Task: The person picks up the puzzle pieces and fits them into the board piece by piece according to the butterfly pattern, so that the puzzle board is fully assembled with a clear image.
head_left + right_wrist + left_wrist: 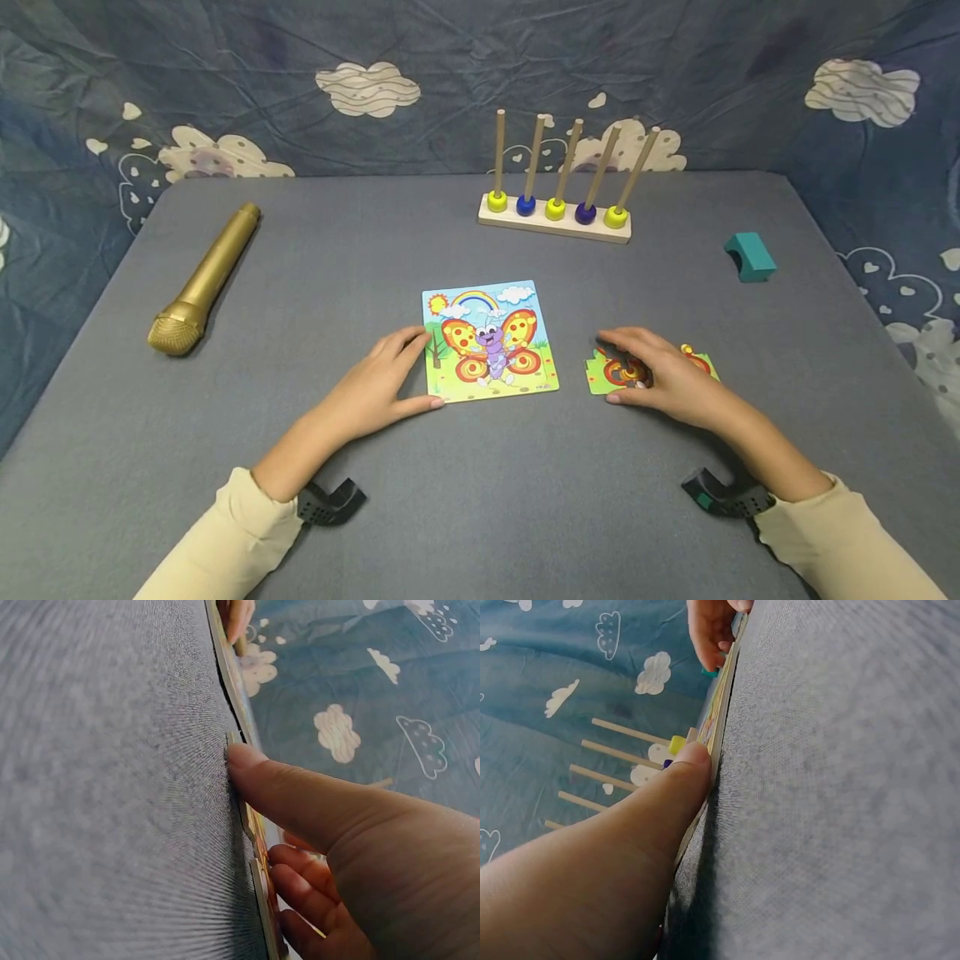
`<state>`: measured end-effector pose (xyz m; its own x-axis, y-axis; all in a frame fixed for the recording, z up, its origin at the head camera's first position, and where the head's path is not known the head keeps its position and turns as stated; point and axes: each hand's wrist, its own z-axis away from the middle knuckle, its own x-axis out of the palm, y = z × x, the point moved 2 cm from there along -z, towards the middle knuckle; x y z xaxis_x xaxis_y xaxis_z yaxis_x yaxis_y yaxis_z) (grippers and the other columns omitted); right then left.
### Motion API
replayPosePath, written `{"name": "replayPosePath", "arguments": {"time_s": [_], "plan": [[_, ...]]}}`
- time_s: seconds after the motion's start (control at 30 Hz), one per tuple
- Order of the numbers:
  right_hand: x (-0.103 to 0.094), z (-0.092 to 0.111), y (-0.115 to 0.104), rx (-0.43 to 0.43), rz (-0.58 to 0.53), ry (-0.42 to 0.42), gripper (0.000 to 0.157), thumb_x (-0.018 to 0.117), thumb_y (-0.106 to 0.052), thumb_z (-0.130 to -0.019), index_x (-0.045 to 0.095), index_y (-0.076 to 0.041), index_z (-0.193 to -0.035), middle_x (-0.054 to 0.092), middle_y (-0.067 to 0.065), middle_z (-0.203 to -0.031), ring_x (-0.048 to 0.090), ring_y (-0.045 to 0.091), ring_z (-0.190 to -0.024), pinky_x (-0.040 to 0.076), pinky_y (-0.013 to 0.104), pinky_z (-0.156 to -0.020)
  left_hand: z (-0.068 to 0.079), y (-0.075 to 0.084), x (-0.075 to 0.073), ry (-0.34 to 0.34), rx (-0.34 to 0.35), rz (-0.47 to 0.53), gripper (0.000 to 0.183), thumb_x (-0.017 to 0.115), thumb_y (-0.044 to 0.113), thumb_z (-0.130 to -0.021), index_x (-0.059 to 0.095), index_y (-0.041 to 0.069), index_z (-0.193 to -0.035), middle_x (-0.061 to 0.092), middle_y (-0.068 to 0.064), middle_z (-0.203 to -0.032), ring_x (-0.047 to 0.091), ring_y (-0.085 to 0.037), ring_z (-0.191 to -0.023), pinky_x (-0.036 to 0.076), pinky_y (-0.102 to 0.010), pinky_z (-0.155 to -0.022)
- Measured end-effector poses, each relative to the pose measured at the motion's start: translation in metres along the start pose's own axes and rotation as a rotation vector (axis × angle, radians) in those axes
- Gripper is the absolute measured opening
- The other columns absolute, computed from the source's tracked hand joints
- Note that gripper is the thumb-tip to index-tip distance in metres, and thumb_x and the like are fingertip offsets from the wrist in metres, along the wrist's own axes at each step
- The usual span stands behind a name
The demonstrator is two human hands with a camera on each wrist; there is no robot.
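Head view: left hand point(375, 379), fingers spread from thumb, touches left edge of butterfly puzzle point(491, 346) on counter point(487, 475); right hand point(671, 379) arches over loose pieces point(598, 382), cannot tell if pinching. Best lift by edges. Peg rack point(536, 223) beyond.

Butterfly jigsaw panel point(491, 342) and loose jigsaw pieces point(622, 372)
The square panel, printed with a purple-bodied butterfly under a rainbow, is laid flat and touched at its edge by the left hand point(377, 377); the green-and-red patterned pieces are partly hidden beneath the right hand point(672, 377).
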<state>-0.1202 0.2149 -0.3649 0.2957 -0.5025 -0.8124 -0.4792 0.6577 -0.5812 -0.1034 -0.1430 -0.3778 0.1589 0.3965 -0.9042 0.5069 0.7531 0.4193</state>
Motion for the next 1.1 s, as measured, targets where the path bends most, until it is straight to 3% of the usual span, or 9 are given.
{"name": "replayPosePath", "arguments": {"time_s": [0.27,0.67,0.87,1.1], "plan": [[0.001,-0.001,-0.003,0.029,0.048,-0.026,0.061,0.076,-0.028,-0.072,0.054,-0.004,-0.123,0.050,0.008,-0.112,0.043,0.025,-0.101,0.030,0.046,-0.084,0.001,0.000,-0.001,-0.007,-0.001,-0.001,0.083,0.057,0.054,-0.080,0.030,0.003,-0.139,0.030,-0.011,-0.139,0.029,-0.026,-0.125,0.033,-0.044,-0.095],[0.003,-0.003,-0.008,-0.084,0.101,0.067,0.047,0.079,-0.023,-0.068,0.058,-0.007,-0.107,0.056,0.001,-0.097,0.047,0.020,-0.094,0.027,0.043,-0.083,0.001,-0.002,-0.002,-0.012,0.009,0.021,0.081,0.058,0.053,-0.081,0.031,0.002,-0.139,0.029,-0.010,-0.139,0.028,-0.026,-0.125,0.032,-0.044,-0.097],[0.004,-0.014,-0.029,-0.124,0.073,0.075,0.048,0.078,-0.022,-0.069,0.057,-0.008,-0.109,0.054,-0.002,-0.095,0.044,0.019,-0.094,0.031,0.041,-0.082,0.002,-0.004,-0.003,-0.022,0.012,0.044,0.078,0.060,0.047,-0.082,0.031,0.002,-0.139,0.029,-0.010,-0.139,0.027,-0.025,-0.126,0.031,-0.043,-0.098],[0.014,-0.040,-0.067,-0.214,0.020,0.134,0.057,0.078,-0.026,-0.068,0.054,-0.006,-0.116,0.054,0.002,-0.104,0.043,0.020,-0.102,0.036,0.040,-0.085,0.001,-0.005,-0.005,-0.027,0.024,0.080,0.075,0.062,0.043,-0.082,0.033,0.002,-0.138,0.030,-0.010,-0.139,0.027,-0.026,-0.126,0.030,-0.043,-0.098]]}}
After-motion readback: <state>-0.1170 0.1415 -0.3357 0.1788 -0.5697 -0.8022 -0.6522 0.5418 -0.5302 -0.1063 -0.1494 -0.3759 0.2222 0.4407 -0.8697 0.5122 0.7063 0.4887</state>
